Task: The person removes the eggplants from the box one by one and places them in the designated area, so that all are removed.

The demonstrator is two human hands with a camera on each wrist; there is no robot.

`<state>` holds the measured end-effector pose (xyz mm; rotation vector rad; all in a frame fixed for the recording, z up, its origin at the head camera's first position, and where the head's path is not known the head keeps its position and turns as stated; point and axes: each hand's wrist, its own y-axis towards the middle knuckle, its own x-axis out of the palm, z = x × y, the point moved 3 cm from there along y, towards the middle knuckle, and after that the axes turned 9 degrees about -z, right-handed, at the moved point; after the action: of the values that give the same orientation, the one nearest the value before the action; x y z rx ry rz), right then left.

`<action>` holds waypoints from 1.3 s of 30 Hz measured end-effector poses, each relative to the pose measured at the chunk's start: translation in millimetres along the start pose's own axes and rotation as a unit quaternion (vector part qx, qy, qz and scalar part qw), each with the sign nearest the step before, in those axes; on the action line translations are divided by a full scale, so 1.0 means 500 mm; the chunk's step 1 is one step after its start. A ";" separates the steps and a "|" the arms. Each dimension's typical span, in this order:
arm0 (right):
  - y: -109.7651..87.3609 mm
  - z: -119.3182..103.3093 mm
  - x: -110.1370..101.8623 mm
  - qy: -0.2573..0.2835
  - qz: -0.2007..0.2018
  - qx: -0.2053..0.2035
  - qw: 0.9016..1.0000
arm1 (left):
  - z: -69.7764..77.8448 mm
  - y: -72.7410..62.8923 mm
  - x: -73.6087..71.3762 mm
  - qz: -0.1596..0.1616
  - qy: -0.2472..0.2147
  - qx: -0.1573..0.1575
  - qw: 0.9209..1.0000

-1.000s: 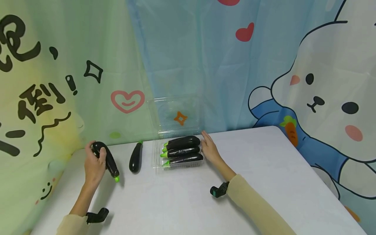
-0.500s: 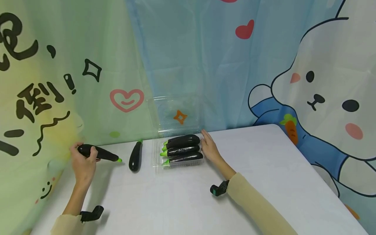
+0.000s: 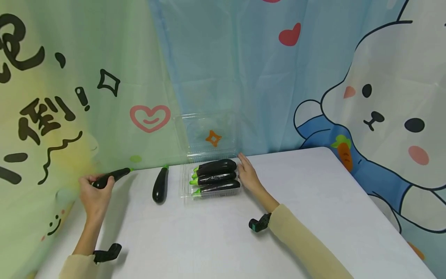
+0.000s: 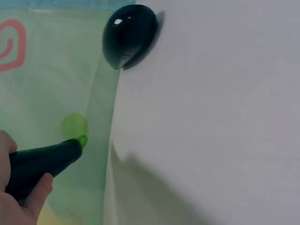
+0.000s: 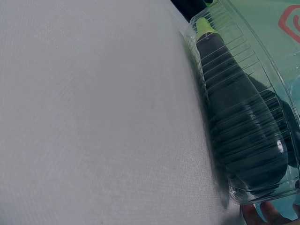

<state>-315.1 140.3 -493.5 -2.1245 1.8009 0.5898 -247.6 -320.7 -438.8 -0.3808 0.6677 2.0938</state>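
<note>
My left hand [image 3: 95, 195] grips a dark eggplant [image 3: 116, 175] by its thick end, fingers behind and thumb in front. Its green stem end points up and to the right, over the table's back left edge. In the left wrist view the same eggplant [image 4: 44, 164] juts from between thumb and fingers. A second eggplant [image 3: 160, 186] lies alone on the table, right of that hand. My right hand [image 3: 249, 174] rests its straight fingers against the right side of a clear plastic box [image 3: 186, 190]. Several eggplants [image 3: 216, 179] lie side by side in it, stems to the left.
The box's clear lid [image 3: 212, 135] stands raised at the back, near the printed curtain [image 3: 265, 97]. A white cloth covers the table [image 3: 195, 240]. The curtain closes off the back and left sides.
My left hand has moved left and turned the eggplant, so its stem end swung from pointing down and right to up and right. The right hand and the box have stayed put.
</note>
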 end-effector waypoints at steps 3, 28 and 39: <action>0.002 0.000 0.000 -0.003 0.001 0.001 1.000 | -0.006 -0.004 0.007 -0.025 0.022 -0.012 0.999; 0.000 -0.002 -0.001 0.004 -0.001 0.000 1.000 | -0.014 -0.028 0.041 -0.081 0.052 0.090 0.991; 0.003 0.002 0.002 0.007 -0.008 0.007 1.000 | -0.024 -0.025 0.040 -0.105 0.069 0.005 0.992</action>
<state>-316.5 139.5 -494.7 -2.1362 1.7884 0.5589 -248.6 -308.9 -462.6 -0.5698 0.6883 1.8747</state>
